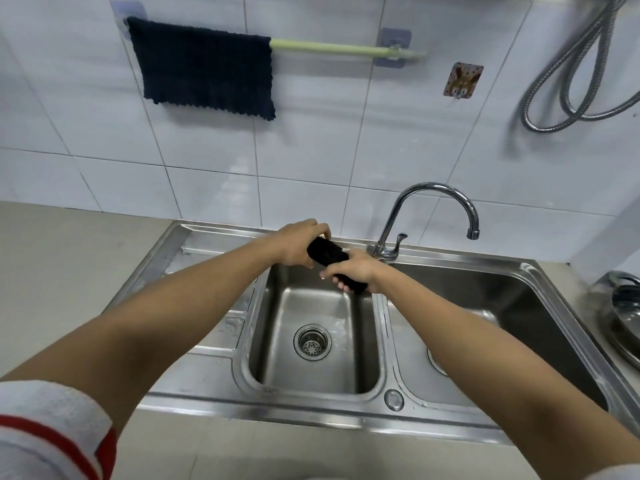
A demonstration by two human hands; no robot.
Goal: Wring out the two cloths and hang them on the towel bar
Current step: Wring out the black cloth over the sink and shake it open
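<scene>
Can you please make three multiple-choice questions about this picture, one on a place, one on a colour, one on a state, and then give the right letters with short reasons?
1. Where does the hung cloth sit on the bar?
A. its left end
B. its middle
C. its right end

2. What colour is the bar?
A. red
B. pale green
C. black

3. What is the state of the second cloth?
A. spread flat in the basin
B. rolled tight between both hands
C. draped over the tap

Answers:
1 A: the cloth covers the bar's left part, and the right part is bare.
2 B: the bare stretch shows pale green.
3 B: the left hand and right hand grip it as a dark roll above the left basin.
</scene>
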